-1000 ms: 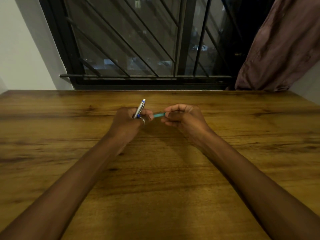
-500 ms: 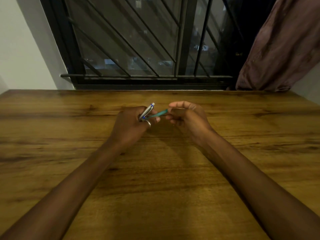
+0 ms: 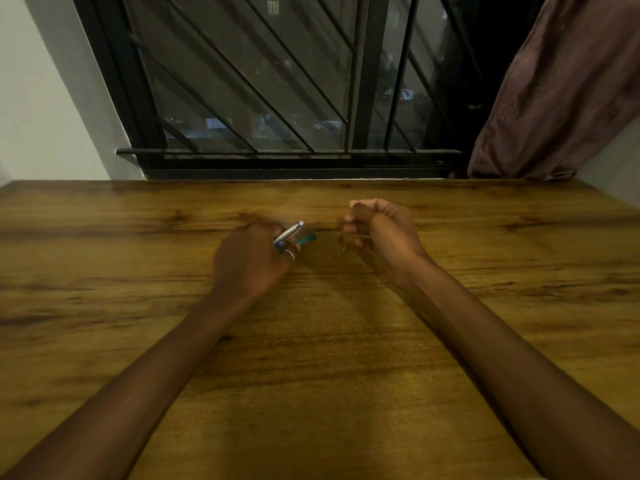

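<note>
The silver pen (image 3: 289, 233) juts from the left hand's (image 3: 249, 261) curled grip, with a teal piece (image 3: 306, 240) beside it pointing toward the right hand (image 3: 381, 226). That hand hangs apart above the counter (image 3: 311, 375), curled; whether it pinches anything, I cannot tell. Probably mid-assembly: next, the parts need lining up end to end.

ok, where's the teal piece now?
Head view, centre of the table: the teal piece sticks out of the left hand below the silver pen, pointing toward the right hand but clear of it.

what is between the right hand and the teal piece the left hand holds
Only bare wooden table, in the head view; the right hand is apart from the teal piece that the left hand grips.
</note>
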